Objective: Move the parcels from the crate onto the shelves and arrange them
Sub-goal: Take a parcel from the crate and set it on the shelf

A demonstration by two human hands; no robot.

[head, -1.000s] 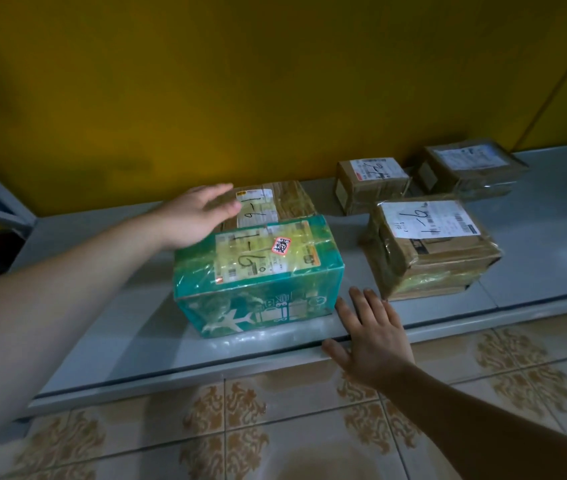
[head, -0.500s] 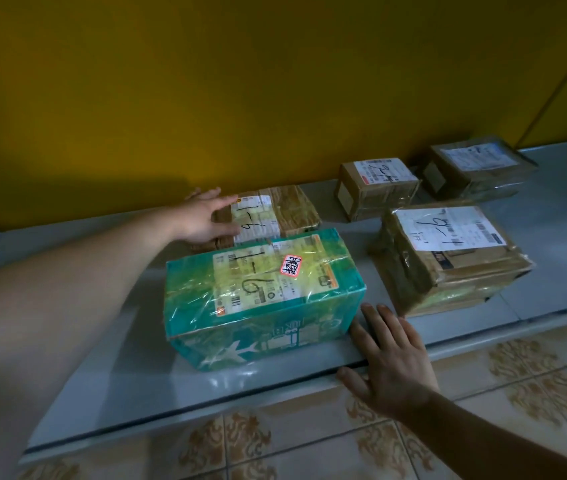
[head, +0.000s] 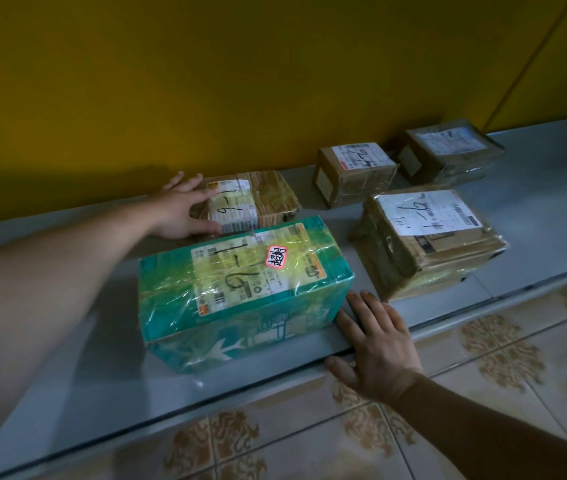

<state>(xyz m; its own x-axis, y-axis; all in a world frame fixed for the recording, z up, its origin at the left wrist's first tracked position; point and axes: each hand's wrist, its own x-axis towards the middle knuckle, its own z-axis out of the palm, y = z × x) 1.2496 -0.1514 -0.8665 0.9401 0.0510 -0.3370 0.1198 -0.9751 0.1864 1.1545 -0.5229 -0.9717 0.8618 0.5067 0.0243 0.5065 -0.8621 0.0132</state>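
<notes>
Teal parcel [head: 240,289] beside right grip [head: 375,344]

One view only: head cam, wide-angle, edges bent. Sits above and in front of the low shelf [head: 545,209], looking fwd and steeply down. Faces the yellow wall [head: 240,81] just beyond the left hand [head: 181,209]. Close in, approx arm's reach, w/ both arms entering from the bottom corners. Tiled floor [head: 310,445] fills the strip on the wearer's side of the right hand [head: 379,348].
</notes>
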